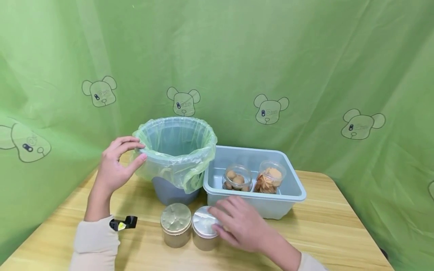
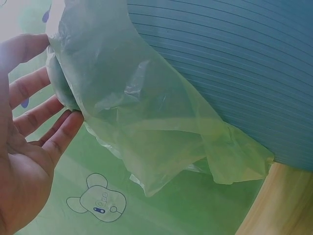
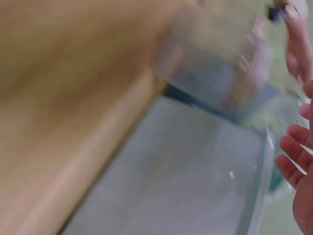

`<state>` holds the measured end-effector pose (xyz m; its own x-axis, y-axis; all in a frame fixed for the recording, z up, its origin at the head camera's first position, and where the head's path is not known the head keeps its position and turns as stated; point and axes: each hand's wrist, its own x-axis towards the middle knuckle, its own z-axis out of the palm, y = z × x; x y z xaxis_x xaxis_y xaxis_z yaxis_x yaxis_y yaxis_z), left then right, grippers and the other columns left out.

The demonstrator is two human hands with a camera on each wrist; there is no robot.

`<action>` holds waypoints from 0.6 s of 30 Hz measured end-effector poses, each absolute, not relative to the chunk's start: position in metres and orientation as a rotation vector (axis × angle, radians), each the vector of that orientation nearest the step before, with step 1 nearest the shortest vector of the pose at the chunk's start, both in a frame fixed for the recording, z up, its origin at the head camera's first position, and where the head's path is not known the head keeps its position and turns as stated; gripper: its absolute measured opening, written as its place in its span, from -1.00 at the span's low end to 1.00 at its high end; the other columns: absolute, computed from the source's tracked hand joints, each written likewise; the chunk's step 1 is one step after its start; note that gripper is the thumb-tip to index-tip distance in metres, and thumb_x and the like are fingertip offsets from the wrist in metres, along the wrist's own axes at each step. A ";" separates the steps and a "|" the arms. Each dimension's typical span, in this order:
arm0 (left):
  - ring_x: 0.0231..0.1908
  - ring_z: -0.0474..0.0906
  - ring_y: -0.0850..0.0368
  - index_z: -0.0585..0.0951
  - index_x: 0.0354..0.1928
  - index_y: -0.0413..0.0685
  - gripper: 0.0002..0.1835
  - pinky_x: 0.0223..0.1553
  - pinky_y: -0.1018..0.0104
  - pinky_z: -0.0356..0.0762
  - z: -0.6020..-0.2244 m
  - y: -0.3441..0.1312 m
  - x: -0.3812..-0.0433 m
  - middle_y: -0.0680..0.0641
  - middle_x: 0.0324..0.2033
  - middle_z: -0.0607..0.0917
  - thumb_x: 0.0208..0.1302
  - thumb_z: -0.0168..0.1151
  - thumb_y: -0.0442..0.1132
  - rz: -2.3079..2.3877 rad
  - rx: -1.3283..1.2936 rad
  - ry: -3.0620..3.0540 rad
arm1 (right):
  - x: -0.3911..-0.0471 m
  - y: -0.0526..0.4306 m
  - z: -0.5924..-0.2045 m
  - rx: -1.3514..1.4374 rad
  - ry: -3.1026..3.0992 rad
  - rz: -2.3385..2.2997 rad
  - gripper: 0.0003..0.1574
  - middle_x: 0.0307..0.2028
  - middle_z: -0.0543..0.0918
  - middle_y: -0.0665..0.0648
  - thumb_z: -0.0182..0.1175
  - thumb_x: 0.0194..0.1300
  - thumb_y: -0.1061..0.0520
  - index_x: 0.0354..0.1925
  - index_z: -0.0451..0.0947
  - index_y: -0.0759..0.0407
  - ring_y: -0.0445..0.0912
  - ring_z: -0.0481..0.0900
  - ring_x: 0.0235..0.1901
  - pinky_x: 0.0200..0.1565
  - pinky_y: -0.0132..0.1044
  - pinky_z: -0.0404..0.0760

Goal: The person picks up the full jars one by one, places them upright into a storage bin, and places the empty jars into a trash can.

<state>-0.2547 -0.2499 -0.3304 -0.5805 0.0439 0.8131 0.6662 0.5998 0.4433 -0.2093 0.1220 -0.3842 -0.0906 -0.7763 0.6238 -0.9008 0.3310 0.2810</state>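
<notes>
Light-green bag film lines the blue trash bin [image 1: 174, 192] and folds over its rim. At the rim's left side, my left hand [image 1: 116, 167] touches the bag [image 2: 132, 88] with spread fingers and thumb. In front of the bin, two round jars with silver foil-like tops stand side by side, a left jar [image 1: 176, 222] and a right jar [image 1: 202, 222]. My right hand [image 1: 239, 224] is over the right edge of the right jar, its fingers slightly bent and apart, partly covering that jar's top in the head view. Nothing shows within its fingers in the right wrist view.
Right of the bin is a light-blue tub [image 1: 295, 184] with a clear jar of brown balls [image 1: 238, 180] and a clear jar of swirled cookies [image 1: 266, 184]. A green curtain [image 1: 230, 56] hangs behind and beside the wooden table [image 1: 325, 226].
</notes>
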 end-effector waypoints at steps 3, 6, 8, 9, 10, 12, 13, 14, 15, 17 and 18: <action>0.08 0.41 0.04 0.70 -0.17 -0.03 -0.73 0.08 0.09 0.28 -0.330 -0.250 -0.254 -0.05 -0.02 0.60 0.02 0.44 -0.23 -0.990 -0.560 -2.027 | -0.203 0.114 -0.399 1.524 -2.000 0.161 -0.35 0.08 0.51 0.18 0.04 0.31 -0.18 0.25 0.39 0.14 0.05 0.45 0.03 0.03 -0.06 0.44; 0.09 0.41 0.03 0.70 -0.17 -0.03 -0.73 0.08 0.04 0.28 -0.330 -0.250 -0.253 -0.05 -0.01 0.60 0.02 0.44 -0.23 -0.991 -0.558 -2.033 | -0.198 0.107 -0.412 1.517 -2.151 0.085 -0.21 0.22 0.38 0.19 0.06 0.27 -0.27 0.35 0.26 0.04 0.11 0.34 0.16 0.15 0.02 0.33; 0.09 0.41 0.04 0.70 -0.17 -0.03 -0.72 0.08 0.04 0.28 -0.330 -0.250 -0.253 -0.04 -0.01 0.60 0.02 0.44 -0.23 -0.991 -0.558 -2.036 | -0.196 0.104 -0.418 1.489 -2.234 0.038 -0.14 0.29 0.30 0.21 0.08 0.26 -0.30 0.39 0.19 0.02 0.16 0.28 0.21 0.19 0.06 0.27; 0.09 0.41 0.04 0.70 -0.17 -0.03 -0.72 0.08 0.04 0.28 -0.330 -0.249 -0.253 -0.04 -0.01 0.60 0.02 0.44 -0.23 -0.990 -0.558 -2.036 | -0.196 0.103 -0.420 1.472 -2.273 0.016 -0.12 0.31 0.26 0.22 0.07 0.26 -0.32 0.40 0.15 0.01 0.18 0.25 0.23 0.20 0.07 0.25; 0.09 0.41 0.04 0.70 -0.17 -0.02 -0.72 0.08 0.04 0.29 -0.330 -0.249 -0.253 -0.04 -0.01 0.60 0.02 0.44 -0.23 -0.990 -0.558 -2.036 | -0.195 0.101 -0.422 1.456 -2.304 -0.003 -0.10 0.33 0.23 0.23 0.07 0.25 -0.34 0.41 0.13 0.00 0.20 0.23 0.24 0.20 0.08 0.24; 0.09 0.41 0.04 0.70 -0.17 -0.01 -0.72 0.07 0.05 0.29 -0.329 -0.249 -0.253 -0.04 -0.01 0.60 0.01 0.45 -0.24 -0.988 -0.559 -2.032 | -0.195 0.099 -0.425 1.435 -2.340 -0.019 -0.08 0.35 0.19 0.26 0.07 0.25 -0.34 0.42 0.10 0.01 0.23 0.22 0.25 0.20 0.10 0.24; 0.08 0.42 0.03 0.70 -0.17 -0.01 -0.72 0.07 0.06 0.29 -0.329 -0.248 -0.253 -0.03 -0.01 0.60 0.01 0.45 -0.24 -0.988 -0.560 -2.029 | -0.195 0.098 -0.425 1.426 -2.353 -0.021 -0.07 0.35 0.18 0.27 0.06 0.26 -0.34 0.43 0.09 0.01 0.24 0.21 0.25 0.19 0.11 0.25; 0.08 0.42 0.03 0.70 -0.17 0.00 -0.73 0.07 0.06 0.29 -0.329 -0.248 -0.253 -0.04 -0.01 0.60 0.01 0.45 -0.25 -0.989 -0.562 -2.026 | -0.196 0.098 -0.426 1.418 -2.360 -0.023 -0.08 0.35 0.18 0.28 0.06 0.26 -0.34 0.43 0.09 0.00 0.25 0.22 0.25 0.19 0.11 0.26; 0.09 0.42 0.02 0.70 -0.17 0.00 -0.73 0.06 0.06 0.29 -0.329 -0.248 -0.253 -0.03 -0.01 0.60 0.01 0.45 -0.25 -0.991 -0.562 -2.024 | -0.195 0.097 -0.426 1.415 -2.362 -0.021 -0.11 0.35 0.19 0.29 0.06 0.27 -0.33 0.41 0.11 0.00 0.25 0.22 0.24 0.17 0.11 0.27; 0.08 0.42 0.01 0.70 -0.17 0.01 -0.72 0.06 0.05 0.30 -0.329 -0.248 -0.253 -0.04 -0.02 0.60 0.00 0.45 -0.26 -0.994 -0.563 -2.019 | -0.195 0.096 -0.425 1.410 -2.359 -0.015 -0.18 0.33 0.21 0.29 0.06 0.28 -0.30 0.38 0.16 -0.03 0.24 0.25 0.22 0.13 0.10 0.32; 0.08 0.42 0.01 0.70 -0.17 0.01 -0.72 0.05 0.04 0.29 -0.329 -0.248 -0.252 -0.04 -0.02 0.60 0.00 0.45 -0.27 -0.997 -0.566 -2.016 | -0.195 0.096 -0.424 1.409 -2.362 -0.017 -0.22 0.33 0.22 0.28 0.05 0.29 -0.30 0.36 0.18 -0.05 0.23 0.27 0.20 0.11 0.09 0.34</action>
<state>-0.2524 -0.2483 -0.3286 -0.5803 0.0412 0.8133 0.6713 0.5897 0.4490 -0.1952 0.0960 -0.4244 -0.4195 -0.8489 0.3214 -0.8441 0.4951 0.2059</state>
